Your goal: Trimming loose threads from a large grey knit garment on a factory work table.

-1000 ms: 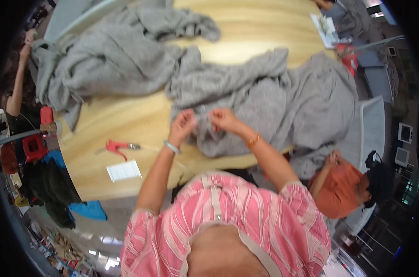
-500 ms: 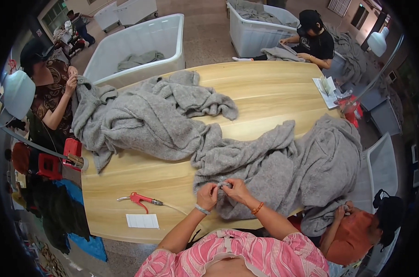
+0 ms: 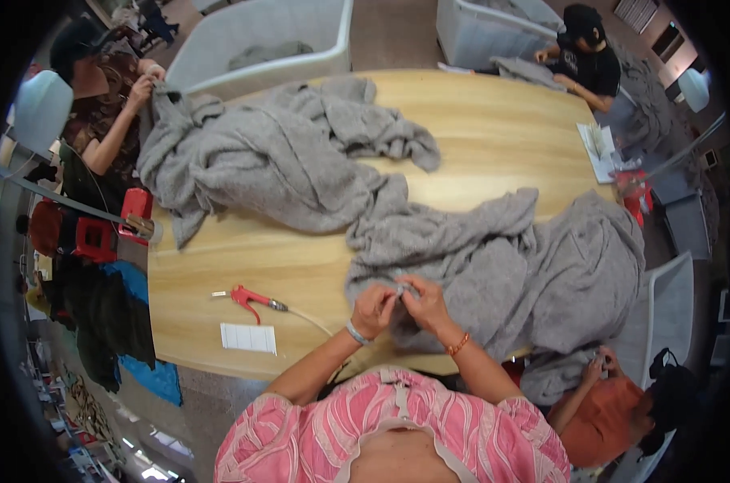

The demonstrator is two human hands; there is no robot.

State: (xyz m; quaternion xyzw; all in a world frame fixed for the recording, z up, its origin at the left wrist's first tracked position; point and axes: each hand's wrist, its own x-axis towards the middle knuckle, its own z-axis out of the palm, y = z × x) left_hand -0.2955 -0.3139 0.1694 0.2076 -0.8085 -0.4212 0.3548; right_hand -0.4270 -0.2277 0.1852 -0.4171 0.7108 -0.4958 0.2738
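My left hand (image 3: 373,311) and my right hand (image 3: 425,306) meet at the near edge of a grey knit garment (image 3: 474,274) on the table. Fingertips of both hands are pinched close together on a small bit of its edge. The exact spot between them is too small to make out. The garment spreads in loose folds to the right of my hands. A second heap of grey knitwear (image 3: 276,161) lies farther left and touches it.
Left of my forearms are a red air blow gun (image 3: 243,299) with a hose and a white paper slip (image 3: 249,338). Co-workers sit around the wooden table (image 3: 494,121), handling grey knitwear. White bins (image 3: 333,64) stand behind it. Lamps (image 3: 43,109) flank the table.
The whole view has shifted, with the table sitting higher in it. My hands keep their pinch on the garment's edge, fingers slightly rearranged.
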